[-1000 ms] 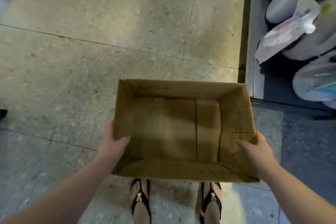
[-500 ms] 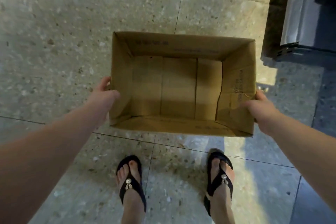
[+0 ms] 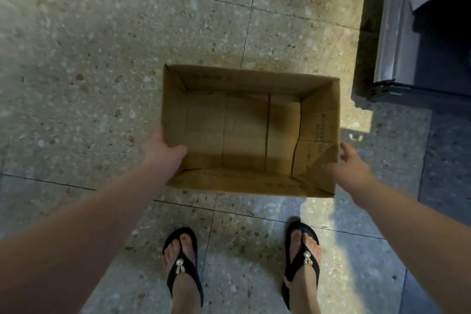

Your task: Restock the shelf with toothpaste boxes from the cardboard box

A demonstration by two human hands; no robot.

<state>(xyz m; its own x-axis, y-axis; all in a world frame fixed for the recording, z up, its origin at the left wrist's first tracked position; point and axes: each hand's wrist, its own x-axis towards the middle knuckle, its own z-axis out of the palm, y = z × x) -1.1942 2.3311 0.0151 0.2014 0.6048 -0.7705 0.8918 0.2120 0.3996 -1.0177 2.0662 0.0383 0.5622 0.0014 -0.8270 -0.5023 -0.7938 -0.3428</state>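
Seen from the head camera looking straight down, the cardboard box [image 3: 251, 130] sits in the middle of the frame, open at the top, its brown floor bare and creased, with faint printing along its inner walls. It lies between the two hands.

The left hand [image 3: 163, 151] is at the box's left wall, near its lower left corner. Its thumb is hooked over the rim and lies inside against the wall, while the other fingers are outside and mostly hidden behind the cardboard, so this hand is clamped on the box's left wall. The bare forearm runs from it down to the lower left of the frame.

The right hand [image 3: 348, 167] is at the lower right corner of the box. Its fingers are spread and loose, the thumb pointing toward the right wall and the others lifted just beside the rim; it is open and grips nothing. Whether a fingertip brushes the cardboard I cannot tell. Its forearm stretches down to the right edge of the frame.

Under the box is a speckled tiled floor [image 3: 102, 58]. At the bottom of the frame stand two feet in black sandals [image 3: 183, 265] with small pearl-like ornaments. In the upper right corner is the dark metal base of a shelf unit [image 3: 387, 33], well apart from the left hand and near the box's far right corner.
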